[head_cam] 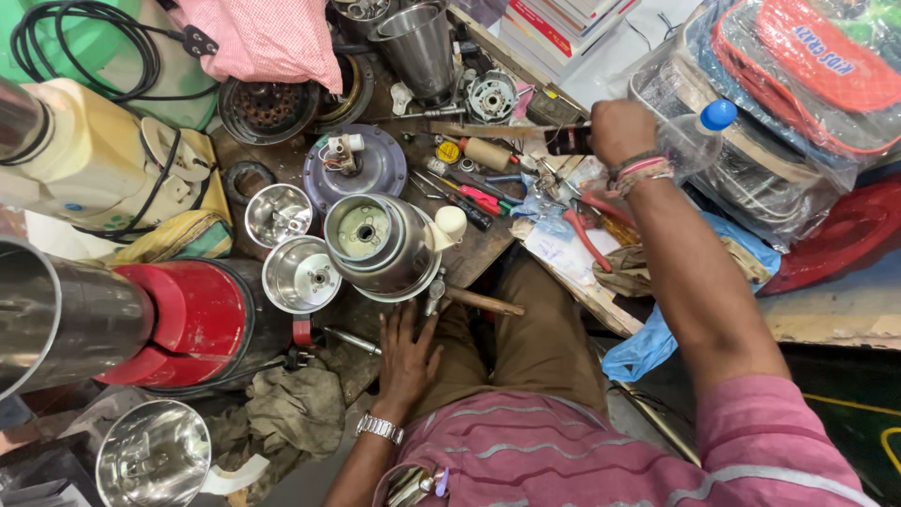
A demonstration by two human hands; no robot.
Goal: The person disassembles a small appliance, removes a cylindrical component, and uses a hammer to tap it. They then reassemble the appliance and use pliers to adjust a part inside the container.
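Cluttered workbench (488,249): four steel jars (380,244), two hands (408,352).

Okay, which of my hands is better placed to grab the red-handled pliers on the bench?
Probably the right hand: it hovers among the tools just beyond the red-handled pliers. The left hand rests flat by your knee, below the steel mixer jar.

Polished, mirror-bright steel on the mixer jar (375,246) (cream plastic handle); scuffed, matt wood on the workbench (479,246); crumpled grimy cloth rag (293,408); glossy red plastic on the mixer base (192,319); clear plastic bottle (693,141).
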